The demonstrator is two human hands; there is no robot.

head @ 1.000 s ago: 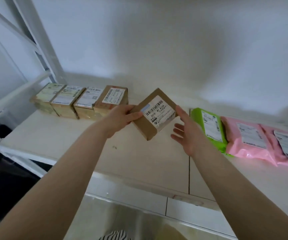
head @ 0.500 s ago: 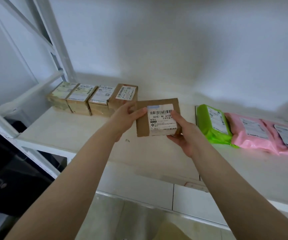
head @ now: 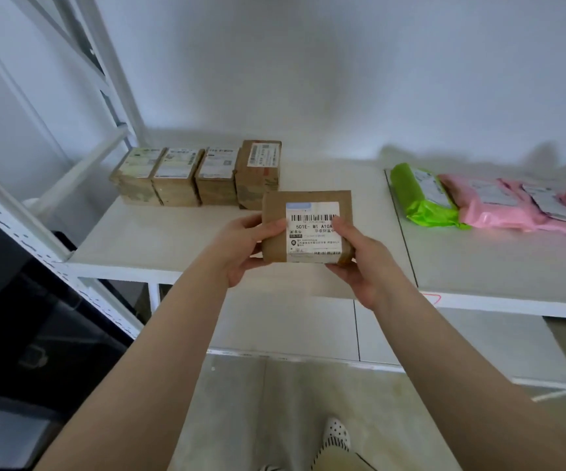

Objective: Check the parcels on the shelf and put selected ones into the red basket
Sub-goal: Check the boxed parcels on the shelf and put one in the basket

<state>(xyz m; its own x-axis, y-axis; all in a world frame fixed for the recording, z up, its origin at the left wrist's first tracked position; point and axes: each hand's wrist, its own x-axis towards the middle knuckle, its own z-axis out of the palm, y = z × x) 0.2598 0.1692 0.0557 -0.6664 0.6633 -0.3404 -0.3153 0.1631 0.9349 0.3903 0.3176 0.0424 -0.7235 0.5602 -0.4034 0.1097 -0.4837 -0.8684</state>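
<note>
Two hands, left hand (head: 240,248) and right hand (head: 359,263), gripping labelled box (head: 307,226) (above shelf (head: 172,239) front edge)

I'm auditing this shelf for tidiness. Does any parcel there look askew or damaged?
Nothing looks damaged. The four brown boxes sit in a neat row and the green mailer and pink mailers overlap loosely. Left hand and right hand hold the fifth box level.

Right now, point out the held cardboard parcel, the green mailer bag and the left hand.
held cardboard parcel (head: 274,212): head view, bare cardboard left of its label.
green mailer bag (head: 410,195): head view, its glossy left side.
left hand (head: 240,246): head view, back of the hand.
</note>
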